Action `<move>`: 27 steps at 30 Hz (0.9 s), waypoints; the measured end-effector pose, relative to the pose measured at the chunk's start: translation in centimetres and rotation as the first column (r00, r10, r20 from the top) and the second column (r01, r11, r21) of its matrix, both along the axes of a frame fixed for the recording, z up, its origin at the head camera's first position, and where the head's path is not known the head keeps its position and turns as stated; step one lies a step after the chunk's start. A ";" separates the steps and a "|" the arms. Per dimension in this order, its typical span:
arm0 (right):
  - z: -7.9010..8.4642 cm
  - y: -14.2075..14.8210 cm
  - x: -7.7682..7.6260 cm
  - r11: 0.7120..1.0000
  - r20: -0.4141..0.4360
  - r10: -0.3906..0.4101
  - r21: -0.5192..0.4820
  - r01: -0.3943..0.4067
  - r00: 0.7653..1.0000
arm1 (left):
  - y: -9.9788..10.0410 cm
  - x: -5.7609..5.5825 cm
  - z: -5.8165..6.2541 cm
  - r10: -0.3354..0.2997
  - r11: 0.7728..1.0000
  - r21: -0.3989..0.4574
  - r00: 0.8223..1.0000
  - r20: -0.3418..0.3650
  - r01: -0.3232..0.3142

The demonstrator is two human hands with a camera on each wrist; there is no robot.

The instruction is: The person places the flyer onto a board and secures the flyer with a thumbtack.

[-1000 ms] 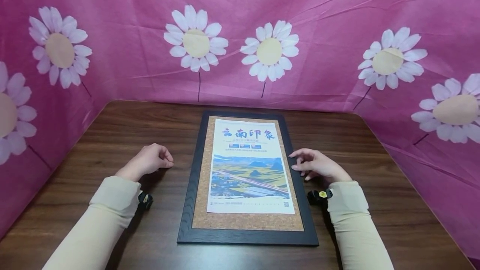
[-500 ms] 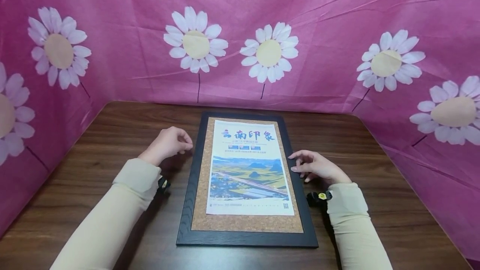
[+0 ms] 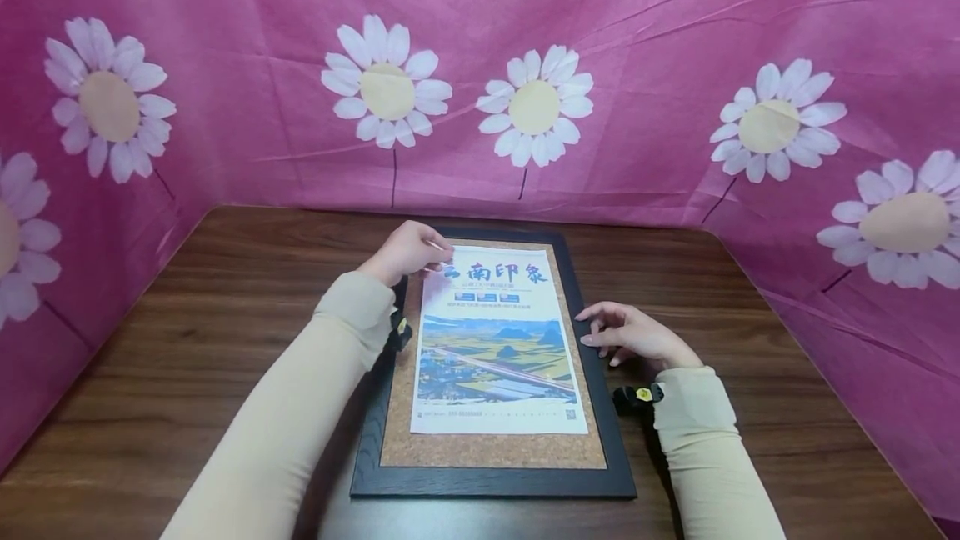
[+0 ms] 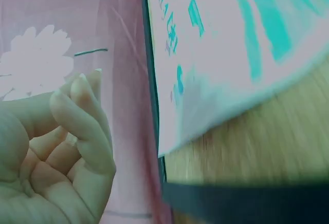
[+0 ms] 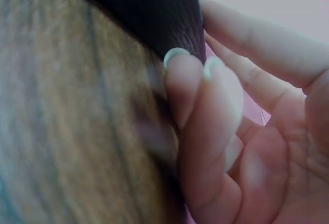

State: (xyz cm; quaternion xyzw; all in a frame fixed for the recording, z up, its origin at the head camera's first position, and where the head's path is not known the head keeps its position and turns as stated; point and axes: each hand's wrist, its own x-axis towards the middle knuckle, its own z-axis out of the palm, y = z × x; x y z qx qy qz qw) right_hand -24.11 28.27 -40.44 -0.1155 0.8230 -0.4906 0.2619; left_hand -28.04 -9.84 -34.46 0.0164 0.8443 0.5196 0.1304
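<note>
A white poster point(image 3: 495, 365) with a landscape picture and large characters lies on the cork face of a black-framed board point(image 3: 491, 486) in the head view. My left hand point(image 3: 408, 252) is over the poster's upper left corner, thumb and fingertips close together. Those fingertips point(image 4: 82, 88) also show in the left wrist view; whether something small is pinched there cannot be seen. At the board's right edge rests my right hand point(image 3: 637, 333), fingers loosely bent and tips on the black rim. In the right wrist view, several fingers point(image 5: 182, 80) lie against the dark frame.
The board lies flat on a dark wooden table point(image 3: 187, 340). A pink cloth point(image 3: 247, 65) printed with white daisies hangs behind the table and along both sides. A small black device point(image 3: 637, 397) is strapped at the right wrist, another point(image 3: 401, 327) at the left.
My left hand has moved rightward and away from me, from the table left of the board to the poster's upper left corner. The right hand has stayed at the board's edge.
</note>
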 end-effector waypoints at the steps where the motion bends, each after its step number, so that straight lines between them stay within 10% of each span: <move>1: 0.0 0.0 0.0 1.000 0.004 -0.004 0.001 0.004 1.000 | 0.5 -0.3 -0.1 -0.001 1.000 0.022 1.000 0.014 0.001; 19: 0.3 0.0 0.1 1.000 0.035 -0.027 0.007 0.027 0.999 | 5.9 -4.3 -2.7 0.008 0.930 0.352 0.963 0.271 -0.107; 27: 0.2 -0.2 0.0 1.000 0.028 -0.012 -0.003 0.012 1.000 | 6.3 -3.7 -1.6 0.046 0.943 0.301 0.949 0.312 -0.144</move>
